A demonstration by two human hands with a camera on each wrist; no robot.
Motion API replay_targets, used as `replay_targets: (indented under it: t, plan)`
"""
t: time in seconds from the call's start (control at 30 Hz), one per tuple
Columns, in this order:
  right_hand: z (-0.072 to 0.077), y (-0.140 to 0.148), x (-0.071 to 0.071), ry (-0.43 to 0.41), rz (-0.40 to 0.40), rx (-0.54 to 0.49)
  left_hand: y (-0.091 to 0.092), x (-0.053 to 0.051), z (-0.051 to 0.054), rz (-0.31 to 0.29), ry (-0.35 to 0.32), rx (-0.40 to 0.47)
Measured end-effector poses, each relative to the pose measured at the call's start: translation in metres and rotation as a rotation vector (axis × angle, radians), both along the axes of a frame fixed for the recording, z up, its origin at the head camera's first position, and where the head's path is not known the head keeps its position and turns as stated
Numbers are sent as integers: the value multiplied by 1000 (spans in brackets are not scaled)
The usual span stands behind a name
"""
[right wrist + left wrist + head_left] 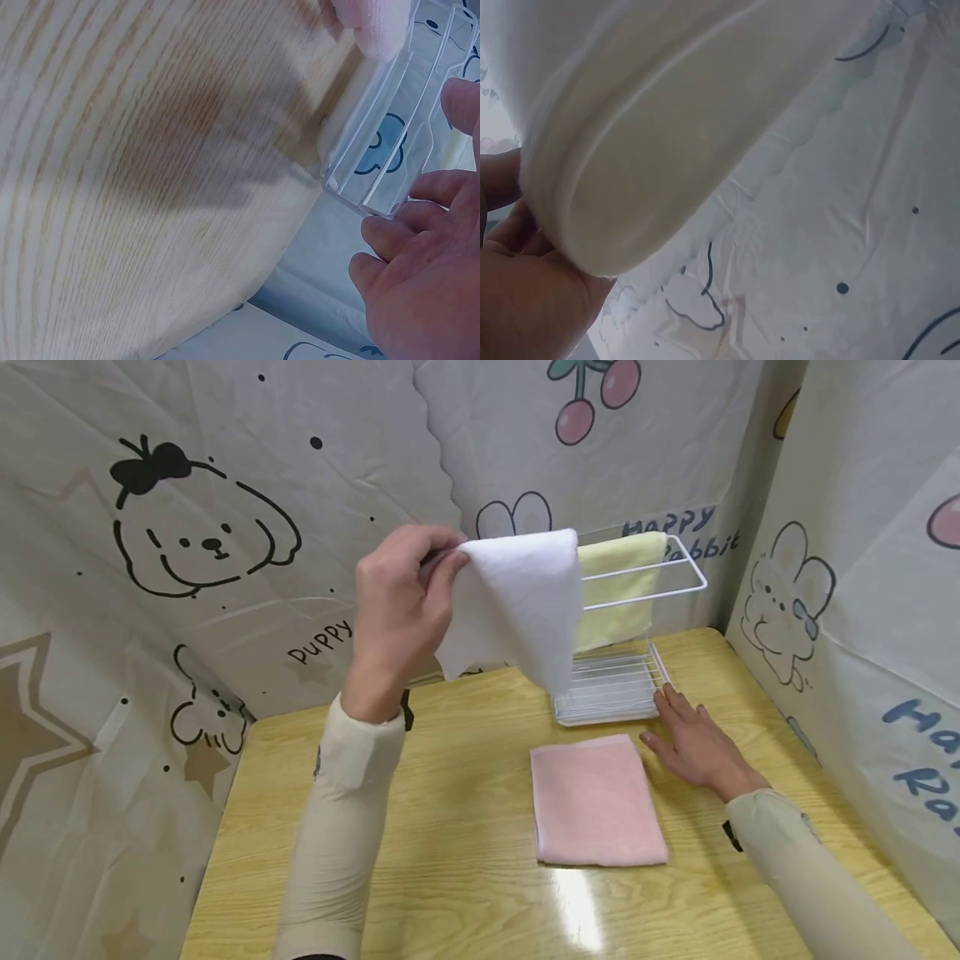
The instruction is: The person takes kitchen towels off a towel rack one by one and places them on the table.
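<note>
Head view: the left hand (pixel 405 602) pinches a white towel (pixel 528 585) by a wire rack's upper bars (pixel 678 590); the right hand (pixel 697 743), fingers extended, touches the rack's base (pixel 615 693) near a pink towel (pixel 598 802).

Long cream sleeves (pixel 333 860), broad cuffs (pixel 365 750) with small dark marks (pixel 317 762), black pieces (pixel 408 710) beside both cuffs, bare hands (pixel 403 610)

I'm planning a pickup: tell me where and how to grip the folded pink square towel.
Probably pinch the layers together at the near edge of the folded pink square towel, coming from the near side: it lies flat with that edge uncovered, while its far edge is close to the white wire rack.
</note>
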State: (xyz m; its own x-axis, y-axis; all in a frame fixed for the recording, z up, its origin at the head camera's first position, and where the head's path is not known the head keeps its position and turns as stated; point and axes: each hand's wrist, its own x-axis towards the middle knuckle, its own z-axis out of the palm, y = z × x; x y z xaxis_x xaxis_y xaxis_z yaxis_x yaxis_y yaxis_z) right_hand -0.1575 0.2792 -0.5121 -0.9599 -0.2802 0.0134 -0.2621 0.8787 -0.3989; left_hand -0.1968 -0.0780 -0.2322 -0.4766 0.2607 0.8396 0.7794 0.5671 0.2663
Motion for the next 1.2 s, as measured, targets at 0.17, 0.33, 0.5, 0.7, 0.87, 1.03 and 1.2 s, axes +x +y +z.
replay_targets:
  t: [0.17,0.33,0.5,0.7,0.87,1.03,1.2]
  plan:
    - [0,-1,0,-12,3,-10,-18,12,-10,28,-2,-28]
    - [-1,0,0,-20,-1,-12,-34,23,-23,48,-22,-84]
    - [-2,1,0,-17,1,-4,-47,26,-45,32,-74,-123]
    - [-2,0,1,-19,2,-12,-61,15,-93,-42,-171,-177]
    - [-1,0,1,-24,-4,-5,-72,8,-139,-55,-279,-192]
    - [1,-2,1,-37,-3,0,-80,2,-176,-83,-294,-161]
    - [0,-3,1,-44,0,-13,-84,-3,-204,-99,-311,-140]
